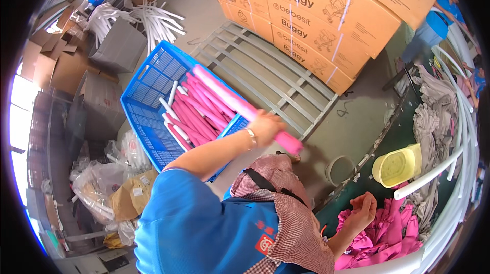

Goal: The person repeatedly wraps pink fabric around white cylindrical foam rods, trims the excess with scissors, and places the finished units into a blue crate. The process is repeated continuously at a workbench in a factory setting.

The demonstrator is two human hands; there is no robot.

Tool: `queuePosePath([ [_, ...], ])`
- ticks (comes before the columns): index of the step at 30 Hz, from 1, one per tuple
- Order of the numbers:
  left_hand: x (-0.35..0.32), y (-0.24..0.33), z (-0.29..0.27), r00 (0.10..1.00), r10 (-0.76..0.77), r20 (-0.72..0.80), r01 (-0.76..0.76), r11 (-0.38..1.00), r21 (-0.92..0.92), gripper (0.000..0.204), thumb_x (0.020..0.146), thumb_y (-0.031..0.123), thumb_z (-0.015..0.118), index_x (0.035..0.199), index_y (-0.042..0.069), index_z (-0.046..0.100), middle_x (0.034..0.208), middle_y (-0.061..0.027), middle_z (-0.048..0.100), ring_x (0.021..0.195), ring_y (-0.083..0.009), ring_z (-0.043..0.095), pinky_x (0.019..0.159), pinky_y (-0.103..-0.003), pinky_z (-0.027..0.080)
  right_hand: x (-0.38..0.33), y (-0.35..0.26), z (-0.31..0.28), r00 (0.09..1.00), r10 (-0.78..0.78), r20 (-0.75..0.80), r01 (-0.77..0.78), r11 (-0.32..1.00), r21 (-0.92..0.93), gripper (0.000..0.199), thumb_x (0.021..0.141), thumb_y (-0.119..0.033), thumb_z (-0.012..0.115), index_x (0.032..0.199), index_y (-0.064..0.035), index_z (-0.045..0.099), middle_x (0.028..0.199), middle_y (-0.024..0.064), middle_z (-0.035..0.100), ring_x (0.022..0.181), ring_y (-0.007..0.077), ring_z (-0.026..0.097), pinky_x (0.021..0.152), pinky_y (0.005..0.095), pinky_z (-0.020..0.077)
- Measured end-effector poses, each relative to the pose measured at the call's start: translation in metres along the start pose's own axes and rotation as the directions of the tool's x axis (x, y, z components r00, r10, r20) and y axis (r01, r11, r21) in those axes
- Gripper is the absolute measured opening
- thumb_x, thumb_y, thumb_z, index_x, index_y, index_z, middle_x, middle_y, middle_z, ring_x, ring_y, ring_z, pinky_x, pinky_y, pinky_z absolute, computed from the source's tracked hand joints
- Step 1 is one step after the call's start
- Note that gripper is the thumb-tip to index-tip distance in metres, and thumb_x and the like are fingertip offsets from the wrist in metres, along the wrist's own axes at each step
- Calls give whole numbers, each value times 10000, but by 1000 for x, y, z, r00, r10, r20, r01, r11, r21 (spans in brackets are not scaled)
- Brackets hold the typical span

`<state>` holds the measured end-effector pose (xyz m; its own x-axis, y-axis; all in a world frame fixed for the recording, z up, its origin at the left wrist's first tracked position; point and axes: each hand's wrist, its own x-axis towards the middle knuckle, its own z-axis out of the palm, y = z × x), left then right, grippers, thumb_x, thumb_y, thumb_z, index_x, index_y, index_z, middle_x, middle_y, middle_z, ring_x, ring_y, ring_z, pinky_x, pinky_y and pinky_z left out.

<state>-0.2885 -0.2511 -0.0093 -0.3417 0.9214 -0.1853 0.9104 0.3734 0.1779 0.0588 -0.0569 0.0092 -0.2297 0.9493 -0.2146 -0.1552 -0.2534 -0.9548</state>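
My left hand [267, 130] is wrapped round a long pink fabric-covered tube [229, 99], near its lower end. The tube slants up and left over the rim of a blue plastic crate [133, 77]. Several similar pink tubes [196, 110], some with white ends showing, lie inside the crate. On the right, my right hand [361, 208] hovers at the edge of a heap of pink fabric pieces [380, 238]. Its fingers are loosely bent and somewhat apart, with nothing visible in them.
A yellow tub [397, 165], grey cloth [434, 115] and white tubes [429, 174] lie on the dark green worktable at right. A metal slatted rack [250, 64] stands beyond the crate, near stacked cartons [316, 18]. Plastic bags [97, 187] sit left; another person [429, 31] is far right.
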Motion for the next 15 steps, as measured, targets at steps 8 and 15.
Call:
queuePosePath([
  [8,-80,-156,55,700,-498,512,334,862,381,573,823,288,680,1367,212,514,1307,-138,573,1231,-355,518,1016,-498,420,-5,-38,1,995,-4,96,-22,965,262,176,968,-150,586,951,18,637,821,84,629,682,172,623,625,298,530],
  [15,115,-22,62,921,65,384,-63,998,-18,243,752,170,651,981,90,650,998,-173,666,961,-397,615,814,-485,504,-71,-97,-74,906,-412,-100,333,544,770,823,887,-782,288,1071,-82,679,737,89,499,632,232,480,508,367,427],
])
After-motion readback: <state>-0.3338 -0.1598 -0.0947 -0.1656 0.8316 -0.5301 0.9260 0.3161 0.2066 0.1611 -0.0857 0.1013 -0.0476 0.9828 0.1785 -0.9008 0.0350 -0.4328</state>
